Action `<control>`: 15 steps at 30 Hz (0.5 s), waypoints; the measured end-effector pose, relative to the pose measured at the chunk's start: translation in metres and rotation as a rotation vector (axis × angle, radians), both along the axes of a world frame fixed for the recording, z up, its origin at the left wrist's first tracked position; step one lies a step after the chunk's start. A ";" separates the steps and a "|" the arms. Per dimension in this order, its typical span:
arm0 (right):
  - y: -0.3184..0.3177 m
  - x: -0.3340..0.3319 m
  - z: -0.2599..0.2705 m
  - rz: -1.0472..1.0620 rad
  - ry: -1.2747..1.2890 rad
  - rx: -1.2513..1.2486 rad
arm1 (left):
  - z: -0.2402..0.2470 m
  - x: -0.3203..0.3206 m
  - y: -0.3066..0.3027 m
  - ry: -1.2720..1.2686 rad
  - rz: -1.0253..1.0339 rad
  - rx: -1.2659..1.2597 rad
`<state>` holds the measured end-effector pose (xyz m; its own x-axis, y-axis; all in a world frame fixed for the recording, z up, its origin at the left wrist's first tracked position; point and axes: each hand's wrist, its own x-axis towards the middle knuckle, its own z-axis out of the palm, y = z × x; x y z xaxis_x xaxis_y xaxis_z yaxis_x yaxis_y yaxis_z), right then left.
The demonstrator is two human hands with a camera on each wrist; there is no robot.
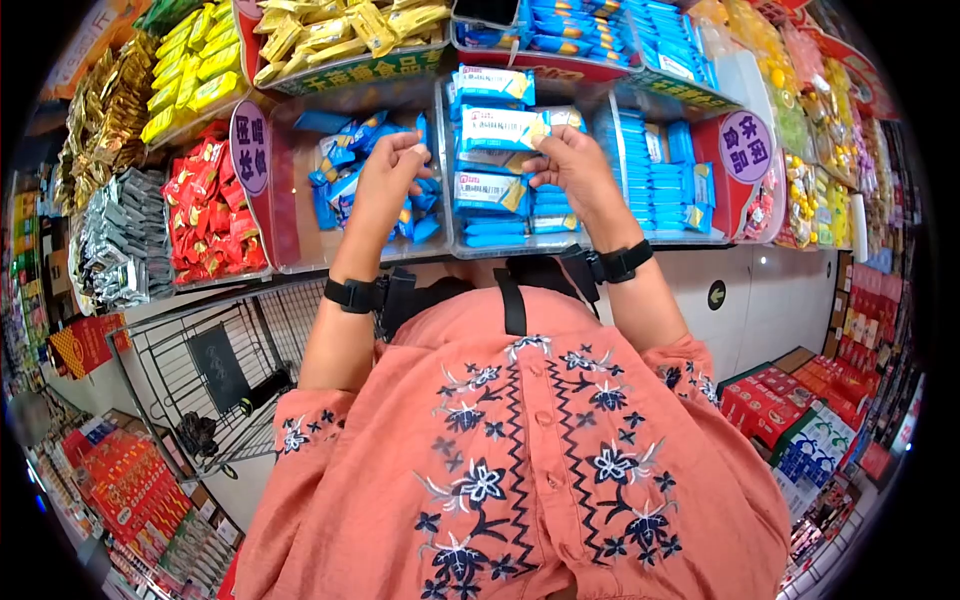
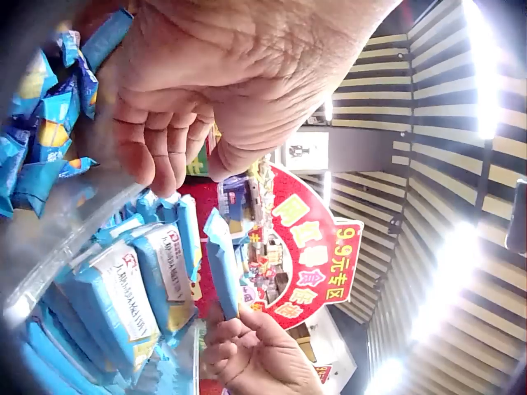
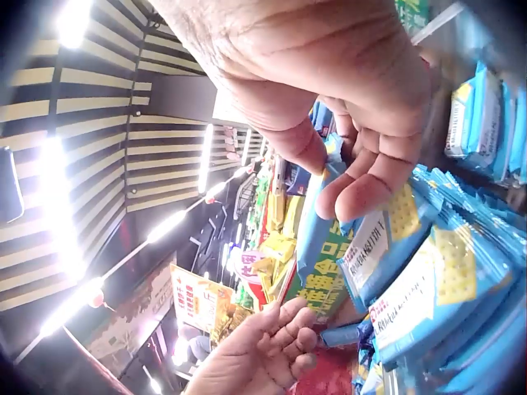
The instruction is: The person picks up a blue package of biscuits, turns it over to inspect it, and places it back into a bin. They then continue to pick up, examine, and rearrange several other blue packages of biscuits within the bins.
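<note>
The right hand pinches one end of a blue and white packet, held over the bin of stacked blue packets. In the right wrist view the thumb and fingers of the right hand grip the edge of that packet. The left hand is raised over the neighbouring bin of loose blue packets, its fingers bent and holding nothing; the left wrist view shows the left hand with nothing between thumb and fingers.
Clear dividers separate the bins. Red packets and silver ones fill bins at the left, with yellow packets behind. A wire shopping cart stands at the lower left, and red boxes are stacked at the lower right.
</note>
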<state>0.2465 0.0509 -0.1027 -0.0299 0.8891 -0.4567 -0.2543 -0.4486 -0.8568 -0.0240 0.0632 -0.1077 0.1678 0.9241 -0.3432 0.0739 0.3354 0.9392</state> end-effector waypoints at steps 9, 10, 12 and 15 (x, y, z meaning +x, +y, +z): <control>0.057 0.002 0.004 -0.026 -0.031 0.083 | -0.015 -0.013 0.006 0.047 0.044 0.002; 0.063 0.000 0.002 -0.042 -0.039 0.081 | -0.015 -0.013 0.005 0.051 0.048 0.001; 0.075 -0.003 -0.009 -0.072 -0.055 0.075 | -0.017 -0.016 0.006 0.064 0.049 -0.001; 0.083 -0.005 -0.017 -0.067 -0.273 0.094 | -0.032 -0.031 0.003 0.062 0.057 0.000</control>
